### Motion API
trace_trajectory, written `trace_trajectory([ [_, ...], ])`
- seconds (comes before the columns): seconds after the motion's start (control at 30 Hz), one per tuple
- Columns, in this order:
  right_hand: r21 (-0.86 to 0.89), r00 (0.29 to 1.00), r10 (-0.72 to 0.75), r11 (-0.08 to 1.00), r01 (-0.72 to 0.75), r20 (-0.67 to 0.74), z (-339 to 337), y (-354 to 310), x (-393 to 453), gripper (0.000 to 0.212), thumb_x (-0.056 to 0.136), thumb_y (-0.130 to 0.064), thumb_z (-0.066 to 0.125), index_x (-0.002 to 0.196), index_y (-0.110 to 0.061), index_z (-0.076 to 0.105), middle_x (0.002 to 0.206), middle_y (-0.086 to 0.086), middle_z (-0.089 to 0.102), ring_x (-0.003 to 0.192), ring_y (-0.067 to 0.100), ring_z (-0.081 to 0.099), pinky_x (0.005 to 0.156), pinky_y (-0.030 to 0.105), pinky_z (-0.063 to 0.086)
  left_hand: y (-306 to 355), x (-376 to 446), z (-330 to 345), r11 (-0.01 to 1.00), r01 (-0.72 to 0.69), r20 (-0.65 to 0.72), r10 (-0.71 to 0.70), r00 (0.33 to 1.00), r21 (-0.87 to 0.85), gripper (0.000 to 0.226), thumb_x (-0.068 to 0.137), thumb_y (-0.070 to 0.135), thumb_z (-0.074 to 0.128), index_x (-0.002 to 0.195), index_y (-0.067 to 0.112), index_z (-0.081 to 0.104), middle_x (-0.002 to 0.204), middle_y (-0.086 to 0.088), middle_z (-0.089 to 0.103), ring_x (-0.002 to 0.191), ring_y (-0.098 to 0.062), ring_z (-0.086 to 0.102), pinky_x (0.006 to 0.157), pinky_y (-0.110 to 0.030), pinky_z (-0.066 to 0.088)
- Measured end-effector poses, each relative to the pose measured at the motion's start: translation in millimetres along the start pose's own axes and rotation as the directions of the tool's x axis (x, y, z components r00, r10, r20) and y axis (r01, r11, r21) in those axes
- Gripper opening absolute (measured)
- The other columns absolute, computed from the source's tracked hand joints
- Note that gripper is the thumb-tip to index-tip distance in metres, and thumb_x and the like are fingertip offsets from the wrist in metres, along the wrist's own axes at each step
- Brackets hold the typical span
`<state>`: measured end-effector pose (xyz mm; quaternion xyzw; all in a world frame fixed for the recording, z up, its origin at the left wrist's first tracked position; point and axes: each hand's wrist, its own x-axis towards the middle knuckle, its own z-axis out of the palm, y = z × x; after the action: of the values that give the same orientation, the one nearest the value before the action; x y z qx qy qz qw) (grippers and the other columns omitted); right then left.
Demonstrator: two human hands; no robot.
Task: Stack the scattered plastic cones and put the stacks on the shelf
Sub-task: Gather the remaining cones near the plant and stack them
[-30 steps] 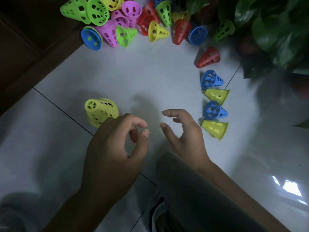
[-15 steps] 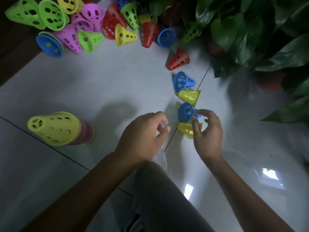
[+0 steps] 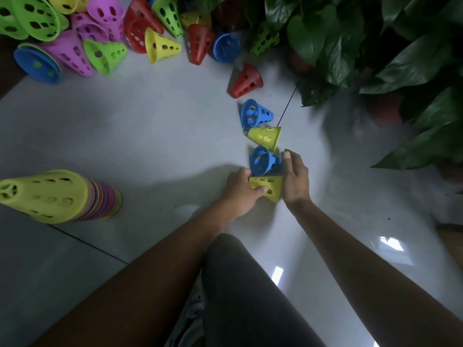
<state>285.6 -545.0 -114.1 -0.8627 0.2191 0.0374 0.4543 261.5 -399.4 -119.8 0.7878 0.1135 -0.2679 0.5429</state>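
My left hand (image 3: 240,190) grips the narrow end of a yellow cone (image 3: 271,187) lying on the floor. My right hand (image 3: 295,179) is closed around a blue cone (image 3: 263,161) just above it, thumb at its narrow end. Further up lie another yellow cone (image 3: 265,136), a blue cone (image 3: 255,113) and a red cone (image 3: 246,82). A tall stack of cones topped by a yellow one (image 3: 50,196) stands at the left. Several loose cones in green, purple, red, yellow and blue form a pile (image 3: 105,33) along the top.
A leafy green plant (image 3: 363,46) fills the top right, with a green cone (image 3: 264,38) at its edge. Dark wooden furniture (image 3: 7,78) borders the top left. My knee in dark trousers (image 3: 245,291) is at bottom centre on the pale tiled floor (image 3: 150,121).
Both hands moved right from the cone stack and reached the lower blue and yellow cones. The left hand took the yellow one, the right hand the blue one.
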Motion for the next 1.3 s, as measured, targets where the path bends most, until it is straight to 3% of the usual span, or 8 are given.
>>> trace_trajectory([
  [0.17, 0.046, 0.996, 0.044, 0.998, -0.047, 0.075, 6.5, 0.6, -6.9, 0.05, 0.093, -0.055, 0.042, 0.125, -0.025, 0.064, 0.123, 0.002, 0.062, 0.12, 0.022, 0.055, 0.105, 0.043, 0.047, -16.0, 5.4, 11.1, 0.999, 0.021, -0.067, -0.023, 0.997, -0.036, 0.055, 0.076, 0.031, 0.082, 0.124, 0.014, 0.062, 0.118, -0.012, 0.064, 0.094, -0.023, 0.069, 0.091, -0.043, 0.058],
  [0.33, 0.153, 0.975, 0.1, 0.98, -0.131, 0.196, 3.3, -8.6, -19.4, 0.032, 0.105, -0.04, 0.045, 0.106, -0.016, 0.067, 0.098, 0.002, 0.069, 0.09, 0.018, 0.064, 0.083, 0.035, 0.054, -19.2, -5.0, 0.5, 0.998, -0.007, -0.098, 0.001, 0.995, -0.058, 0.031, 0.08, 0.021, 0.083, 0.103, 0.013, 0.063, 0.106, -0.012, 0.068, 0.092, -0.026, 0.069, 0.087, -0.04, 0.058],
  [0.47, 0.245, 0.966, 0.144, 0.949, -0.196, 0.214, 6.4, -23.0, -30.8, 0.029, 0.105, -0.039, 0.048, 0.109, -0.015, 0.064, 0.097, 0.002, 0.067, 0.082, 0.014, 0.064, 0.075, 0.029, 0.054, -22.2, -19.1, -4.9, 0.986, 0.028, -0.058, -0.038, 0.998, -0.166, 0.039, 0.083, 0.022, 0.083, 0.111, 0.011, 0.059, 0.108, -0.009, 0.068, 0.096, -0.021, 0.068, 0.089, -0.04, 0.057],
  [0.73, 0.478, 0.943, 0.085, 0.845, -0.24, 0.323, 22.7, -100.4, -62.6, 0.04, 0.102, -0.037, 0.056, 0.118, -0.001, 0.064, 0.117, 0.023, 0.068, 0.108, 0.043, 0.066, 0.097, 0.055, 0.054, -1.5, -70.4, -82.3, 0.857, 0.008, -0.096, -0.067, 0.993, -0.515, 0.035, 0.084, 0.012, 0.081, 0.109, 0.017, 0.056, 0.101, -0.005, 0.076, 0.09, -0.015, 0.072, 0.081, -0.025, 0.053],
  [0.83, 0.509, 0.916, 0.002, 0.831, -0.225, 0.402, 29.1, -152.8, -76.3, 0.046, 0.098, -0.036, 0.063, 0.119, 0.004, 0.061, 0.109, 0.022, 0.069, 0.098, 0.041, 0.068, 0.095, 0.057, 0.054, 14.9, -97.8, -127.0, 0.855, -0.094, -0.163, 0.012, 0.987, -0.51, 0.018, 0.087, 0.009, 0.077, 0.1, 0.017, 0.067, 0.092, 0.0, 0.076, 0.079, -0.006, 0.069, 0.078, -0.022, 0.051],
  [0.97, 0.492, 0.884, -0.131, 0.862, -0.122, 0.449, 31.4, -226.0, -90.7, 0.029, 0.097, -0.031, 0.065, 0.102, -0.003, 0.064, 0.094, 0.014, 0.067, 0.085, 0.029, 0.065, 0.084, 0.046, 0.056, 40.5, -132.2, -181.6, 0.863, -0.199, -0.275, 0.073, 0.959, -0.464, 0.022, 0.08, 0.023, 0.082, 0.097, 0.016, 0.073, 0.094, 0.0, 0.078, 0.086, -0.013, 0.071, 0.086, -0.029, 0.054],
  [1.1, 0.434, 0.876, -0.271, 0.897, 0.08, 0.4, 25.1, -297.6, -105.4, 0.016, 0.098, -0.029, 0.065, 0.095, -0.013, 0.062, 0.093, 0.003, 0.067, 0.08, 0.012, 0.06, 0.071, 0.022, 0.051, 59.0, -165.2, -233.8, 0.905, -0.288, -0.422, 0.139, 0.896, -0.313, 0.019, 0.083, 0.013, 0.081, 0.091, 0.019, 0.065, 0.087, -0.004, 0.071, 0.075, -0.013, 0.061, 0.072, -0.027, 0.048],
  [1.3, 0.225, 0.789, -0.44, 0.898, 0.378, 0.429, 2.5, -377.2, -128.4, 0.027, 0.09, -0.034, 0.075, 0.098, -0.01, 0.067, 0.091, 0.02, 0.071, 0.072, 0.027, 0.061, 0.065, 0.043, 0.054, 61.3, -210.9, -306.3, 0.964, -0.26, -0.489, 0.198, 0.849, -0.061, 0.05, 0.054, 0.051, 0.083, 0.092, 0.024, 0.062, 0.092, -0.006, 0.075, 0.086, -0.028, 0.071, 0.079, -0.041, 0.055],
])
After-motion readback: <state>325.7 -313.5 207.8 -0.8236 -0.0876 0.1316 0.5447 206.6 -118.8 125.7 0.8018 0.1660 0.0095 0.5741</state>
